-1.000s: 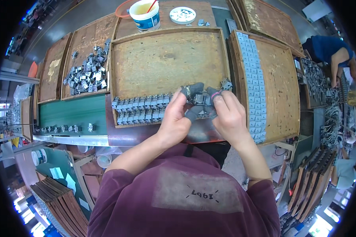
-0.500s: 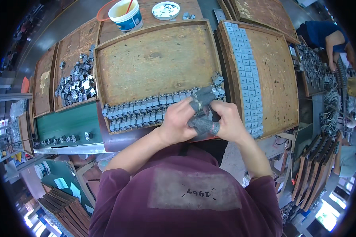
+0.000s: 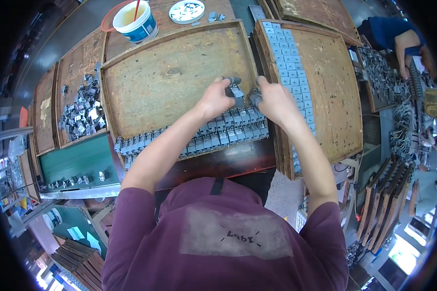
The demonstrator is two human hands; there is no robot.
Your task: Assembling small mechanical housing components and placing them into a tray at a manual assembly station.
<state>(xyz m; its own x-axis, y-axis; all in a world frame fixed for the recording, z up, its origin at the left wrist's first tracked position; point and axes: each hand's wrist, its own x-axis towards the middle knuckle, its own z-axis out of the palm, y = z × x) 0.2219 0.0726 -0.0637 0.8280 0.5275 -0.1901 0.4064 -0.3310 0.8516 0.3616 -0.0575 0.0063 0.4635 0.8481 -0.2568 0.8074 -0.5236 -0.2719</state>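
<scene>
My left hand (image 3: 217,99), in dark grey finger covers, pinches a small grey metal part (image 3: 236,91) above the right end of a wooden tray (image 3: 175,72). Close beside it, at the tray's right rim, is my right hand (image 3: 275,101). Its covered thumb and fingers are closed together, and what they may hold is hidden. Beneath both hands, rows of similar grey metal parts (image 3: 209,138) stand packed along the tray's near side. My left forearm covers part of these rows.
To the right, another wooden tray (image 3: 330,97) carries columns of flat grey pieces (image 3: 292,65). Loose metal parts (image 3: 82,111) are heaped at the left. Behind stand a white-and-blue bucket (image 3: 136,22) and a round white lid (image 3: 187,11) with small pieces. A co-worker's arm (image 3: 402,53) shows far right.
Both hands have moved up and away from my body, from over the near rows to the tray's right side. They have drawn slightly apart. The view has shifted a little.
</scene>
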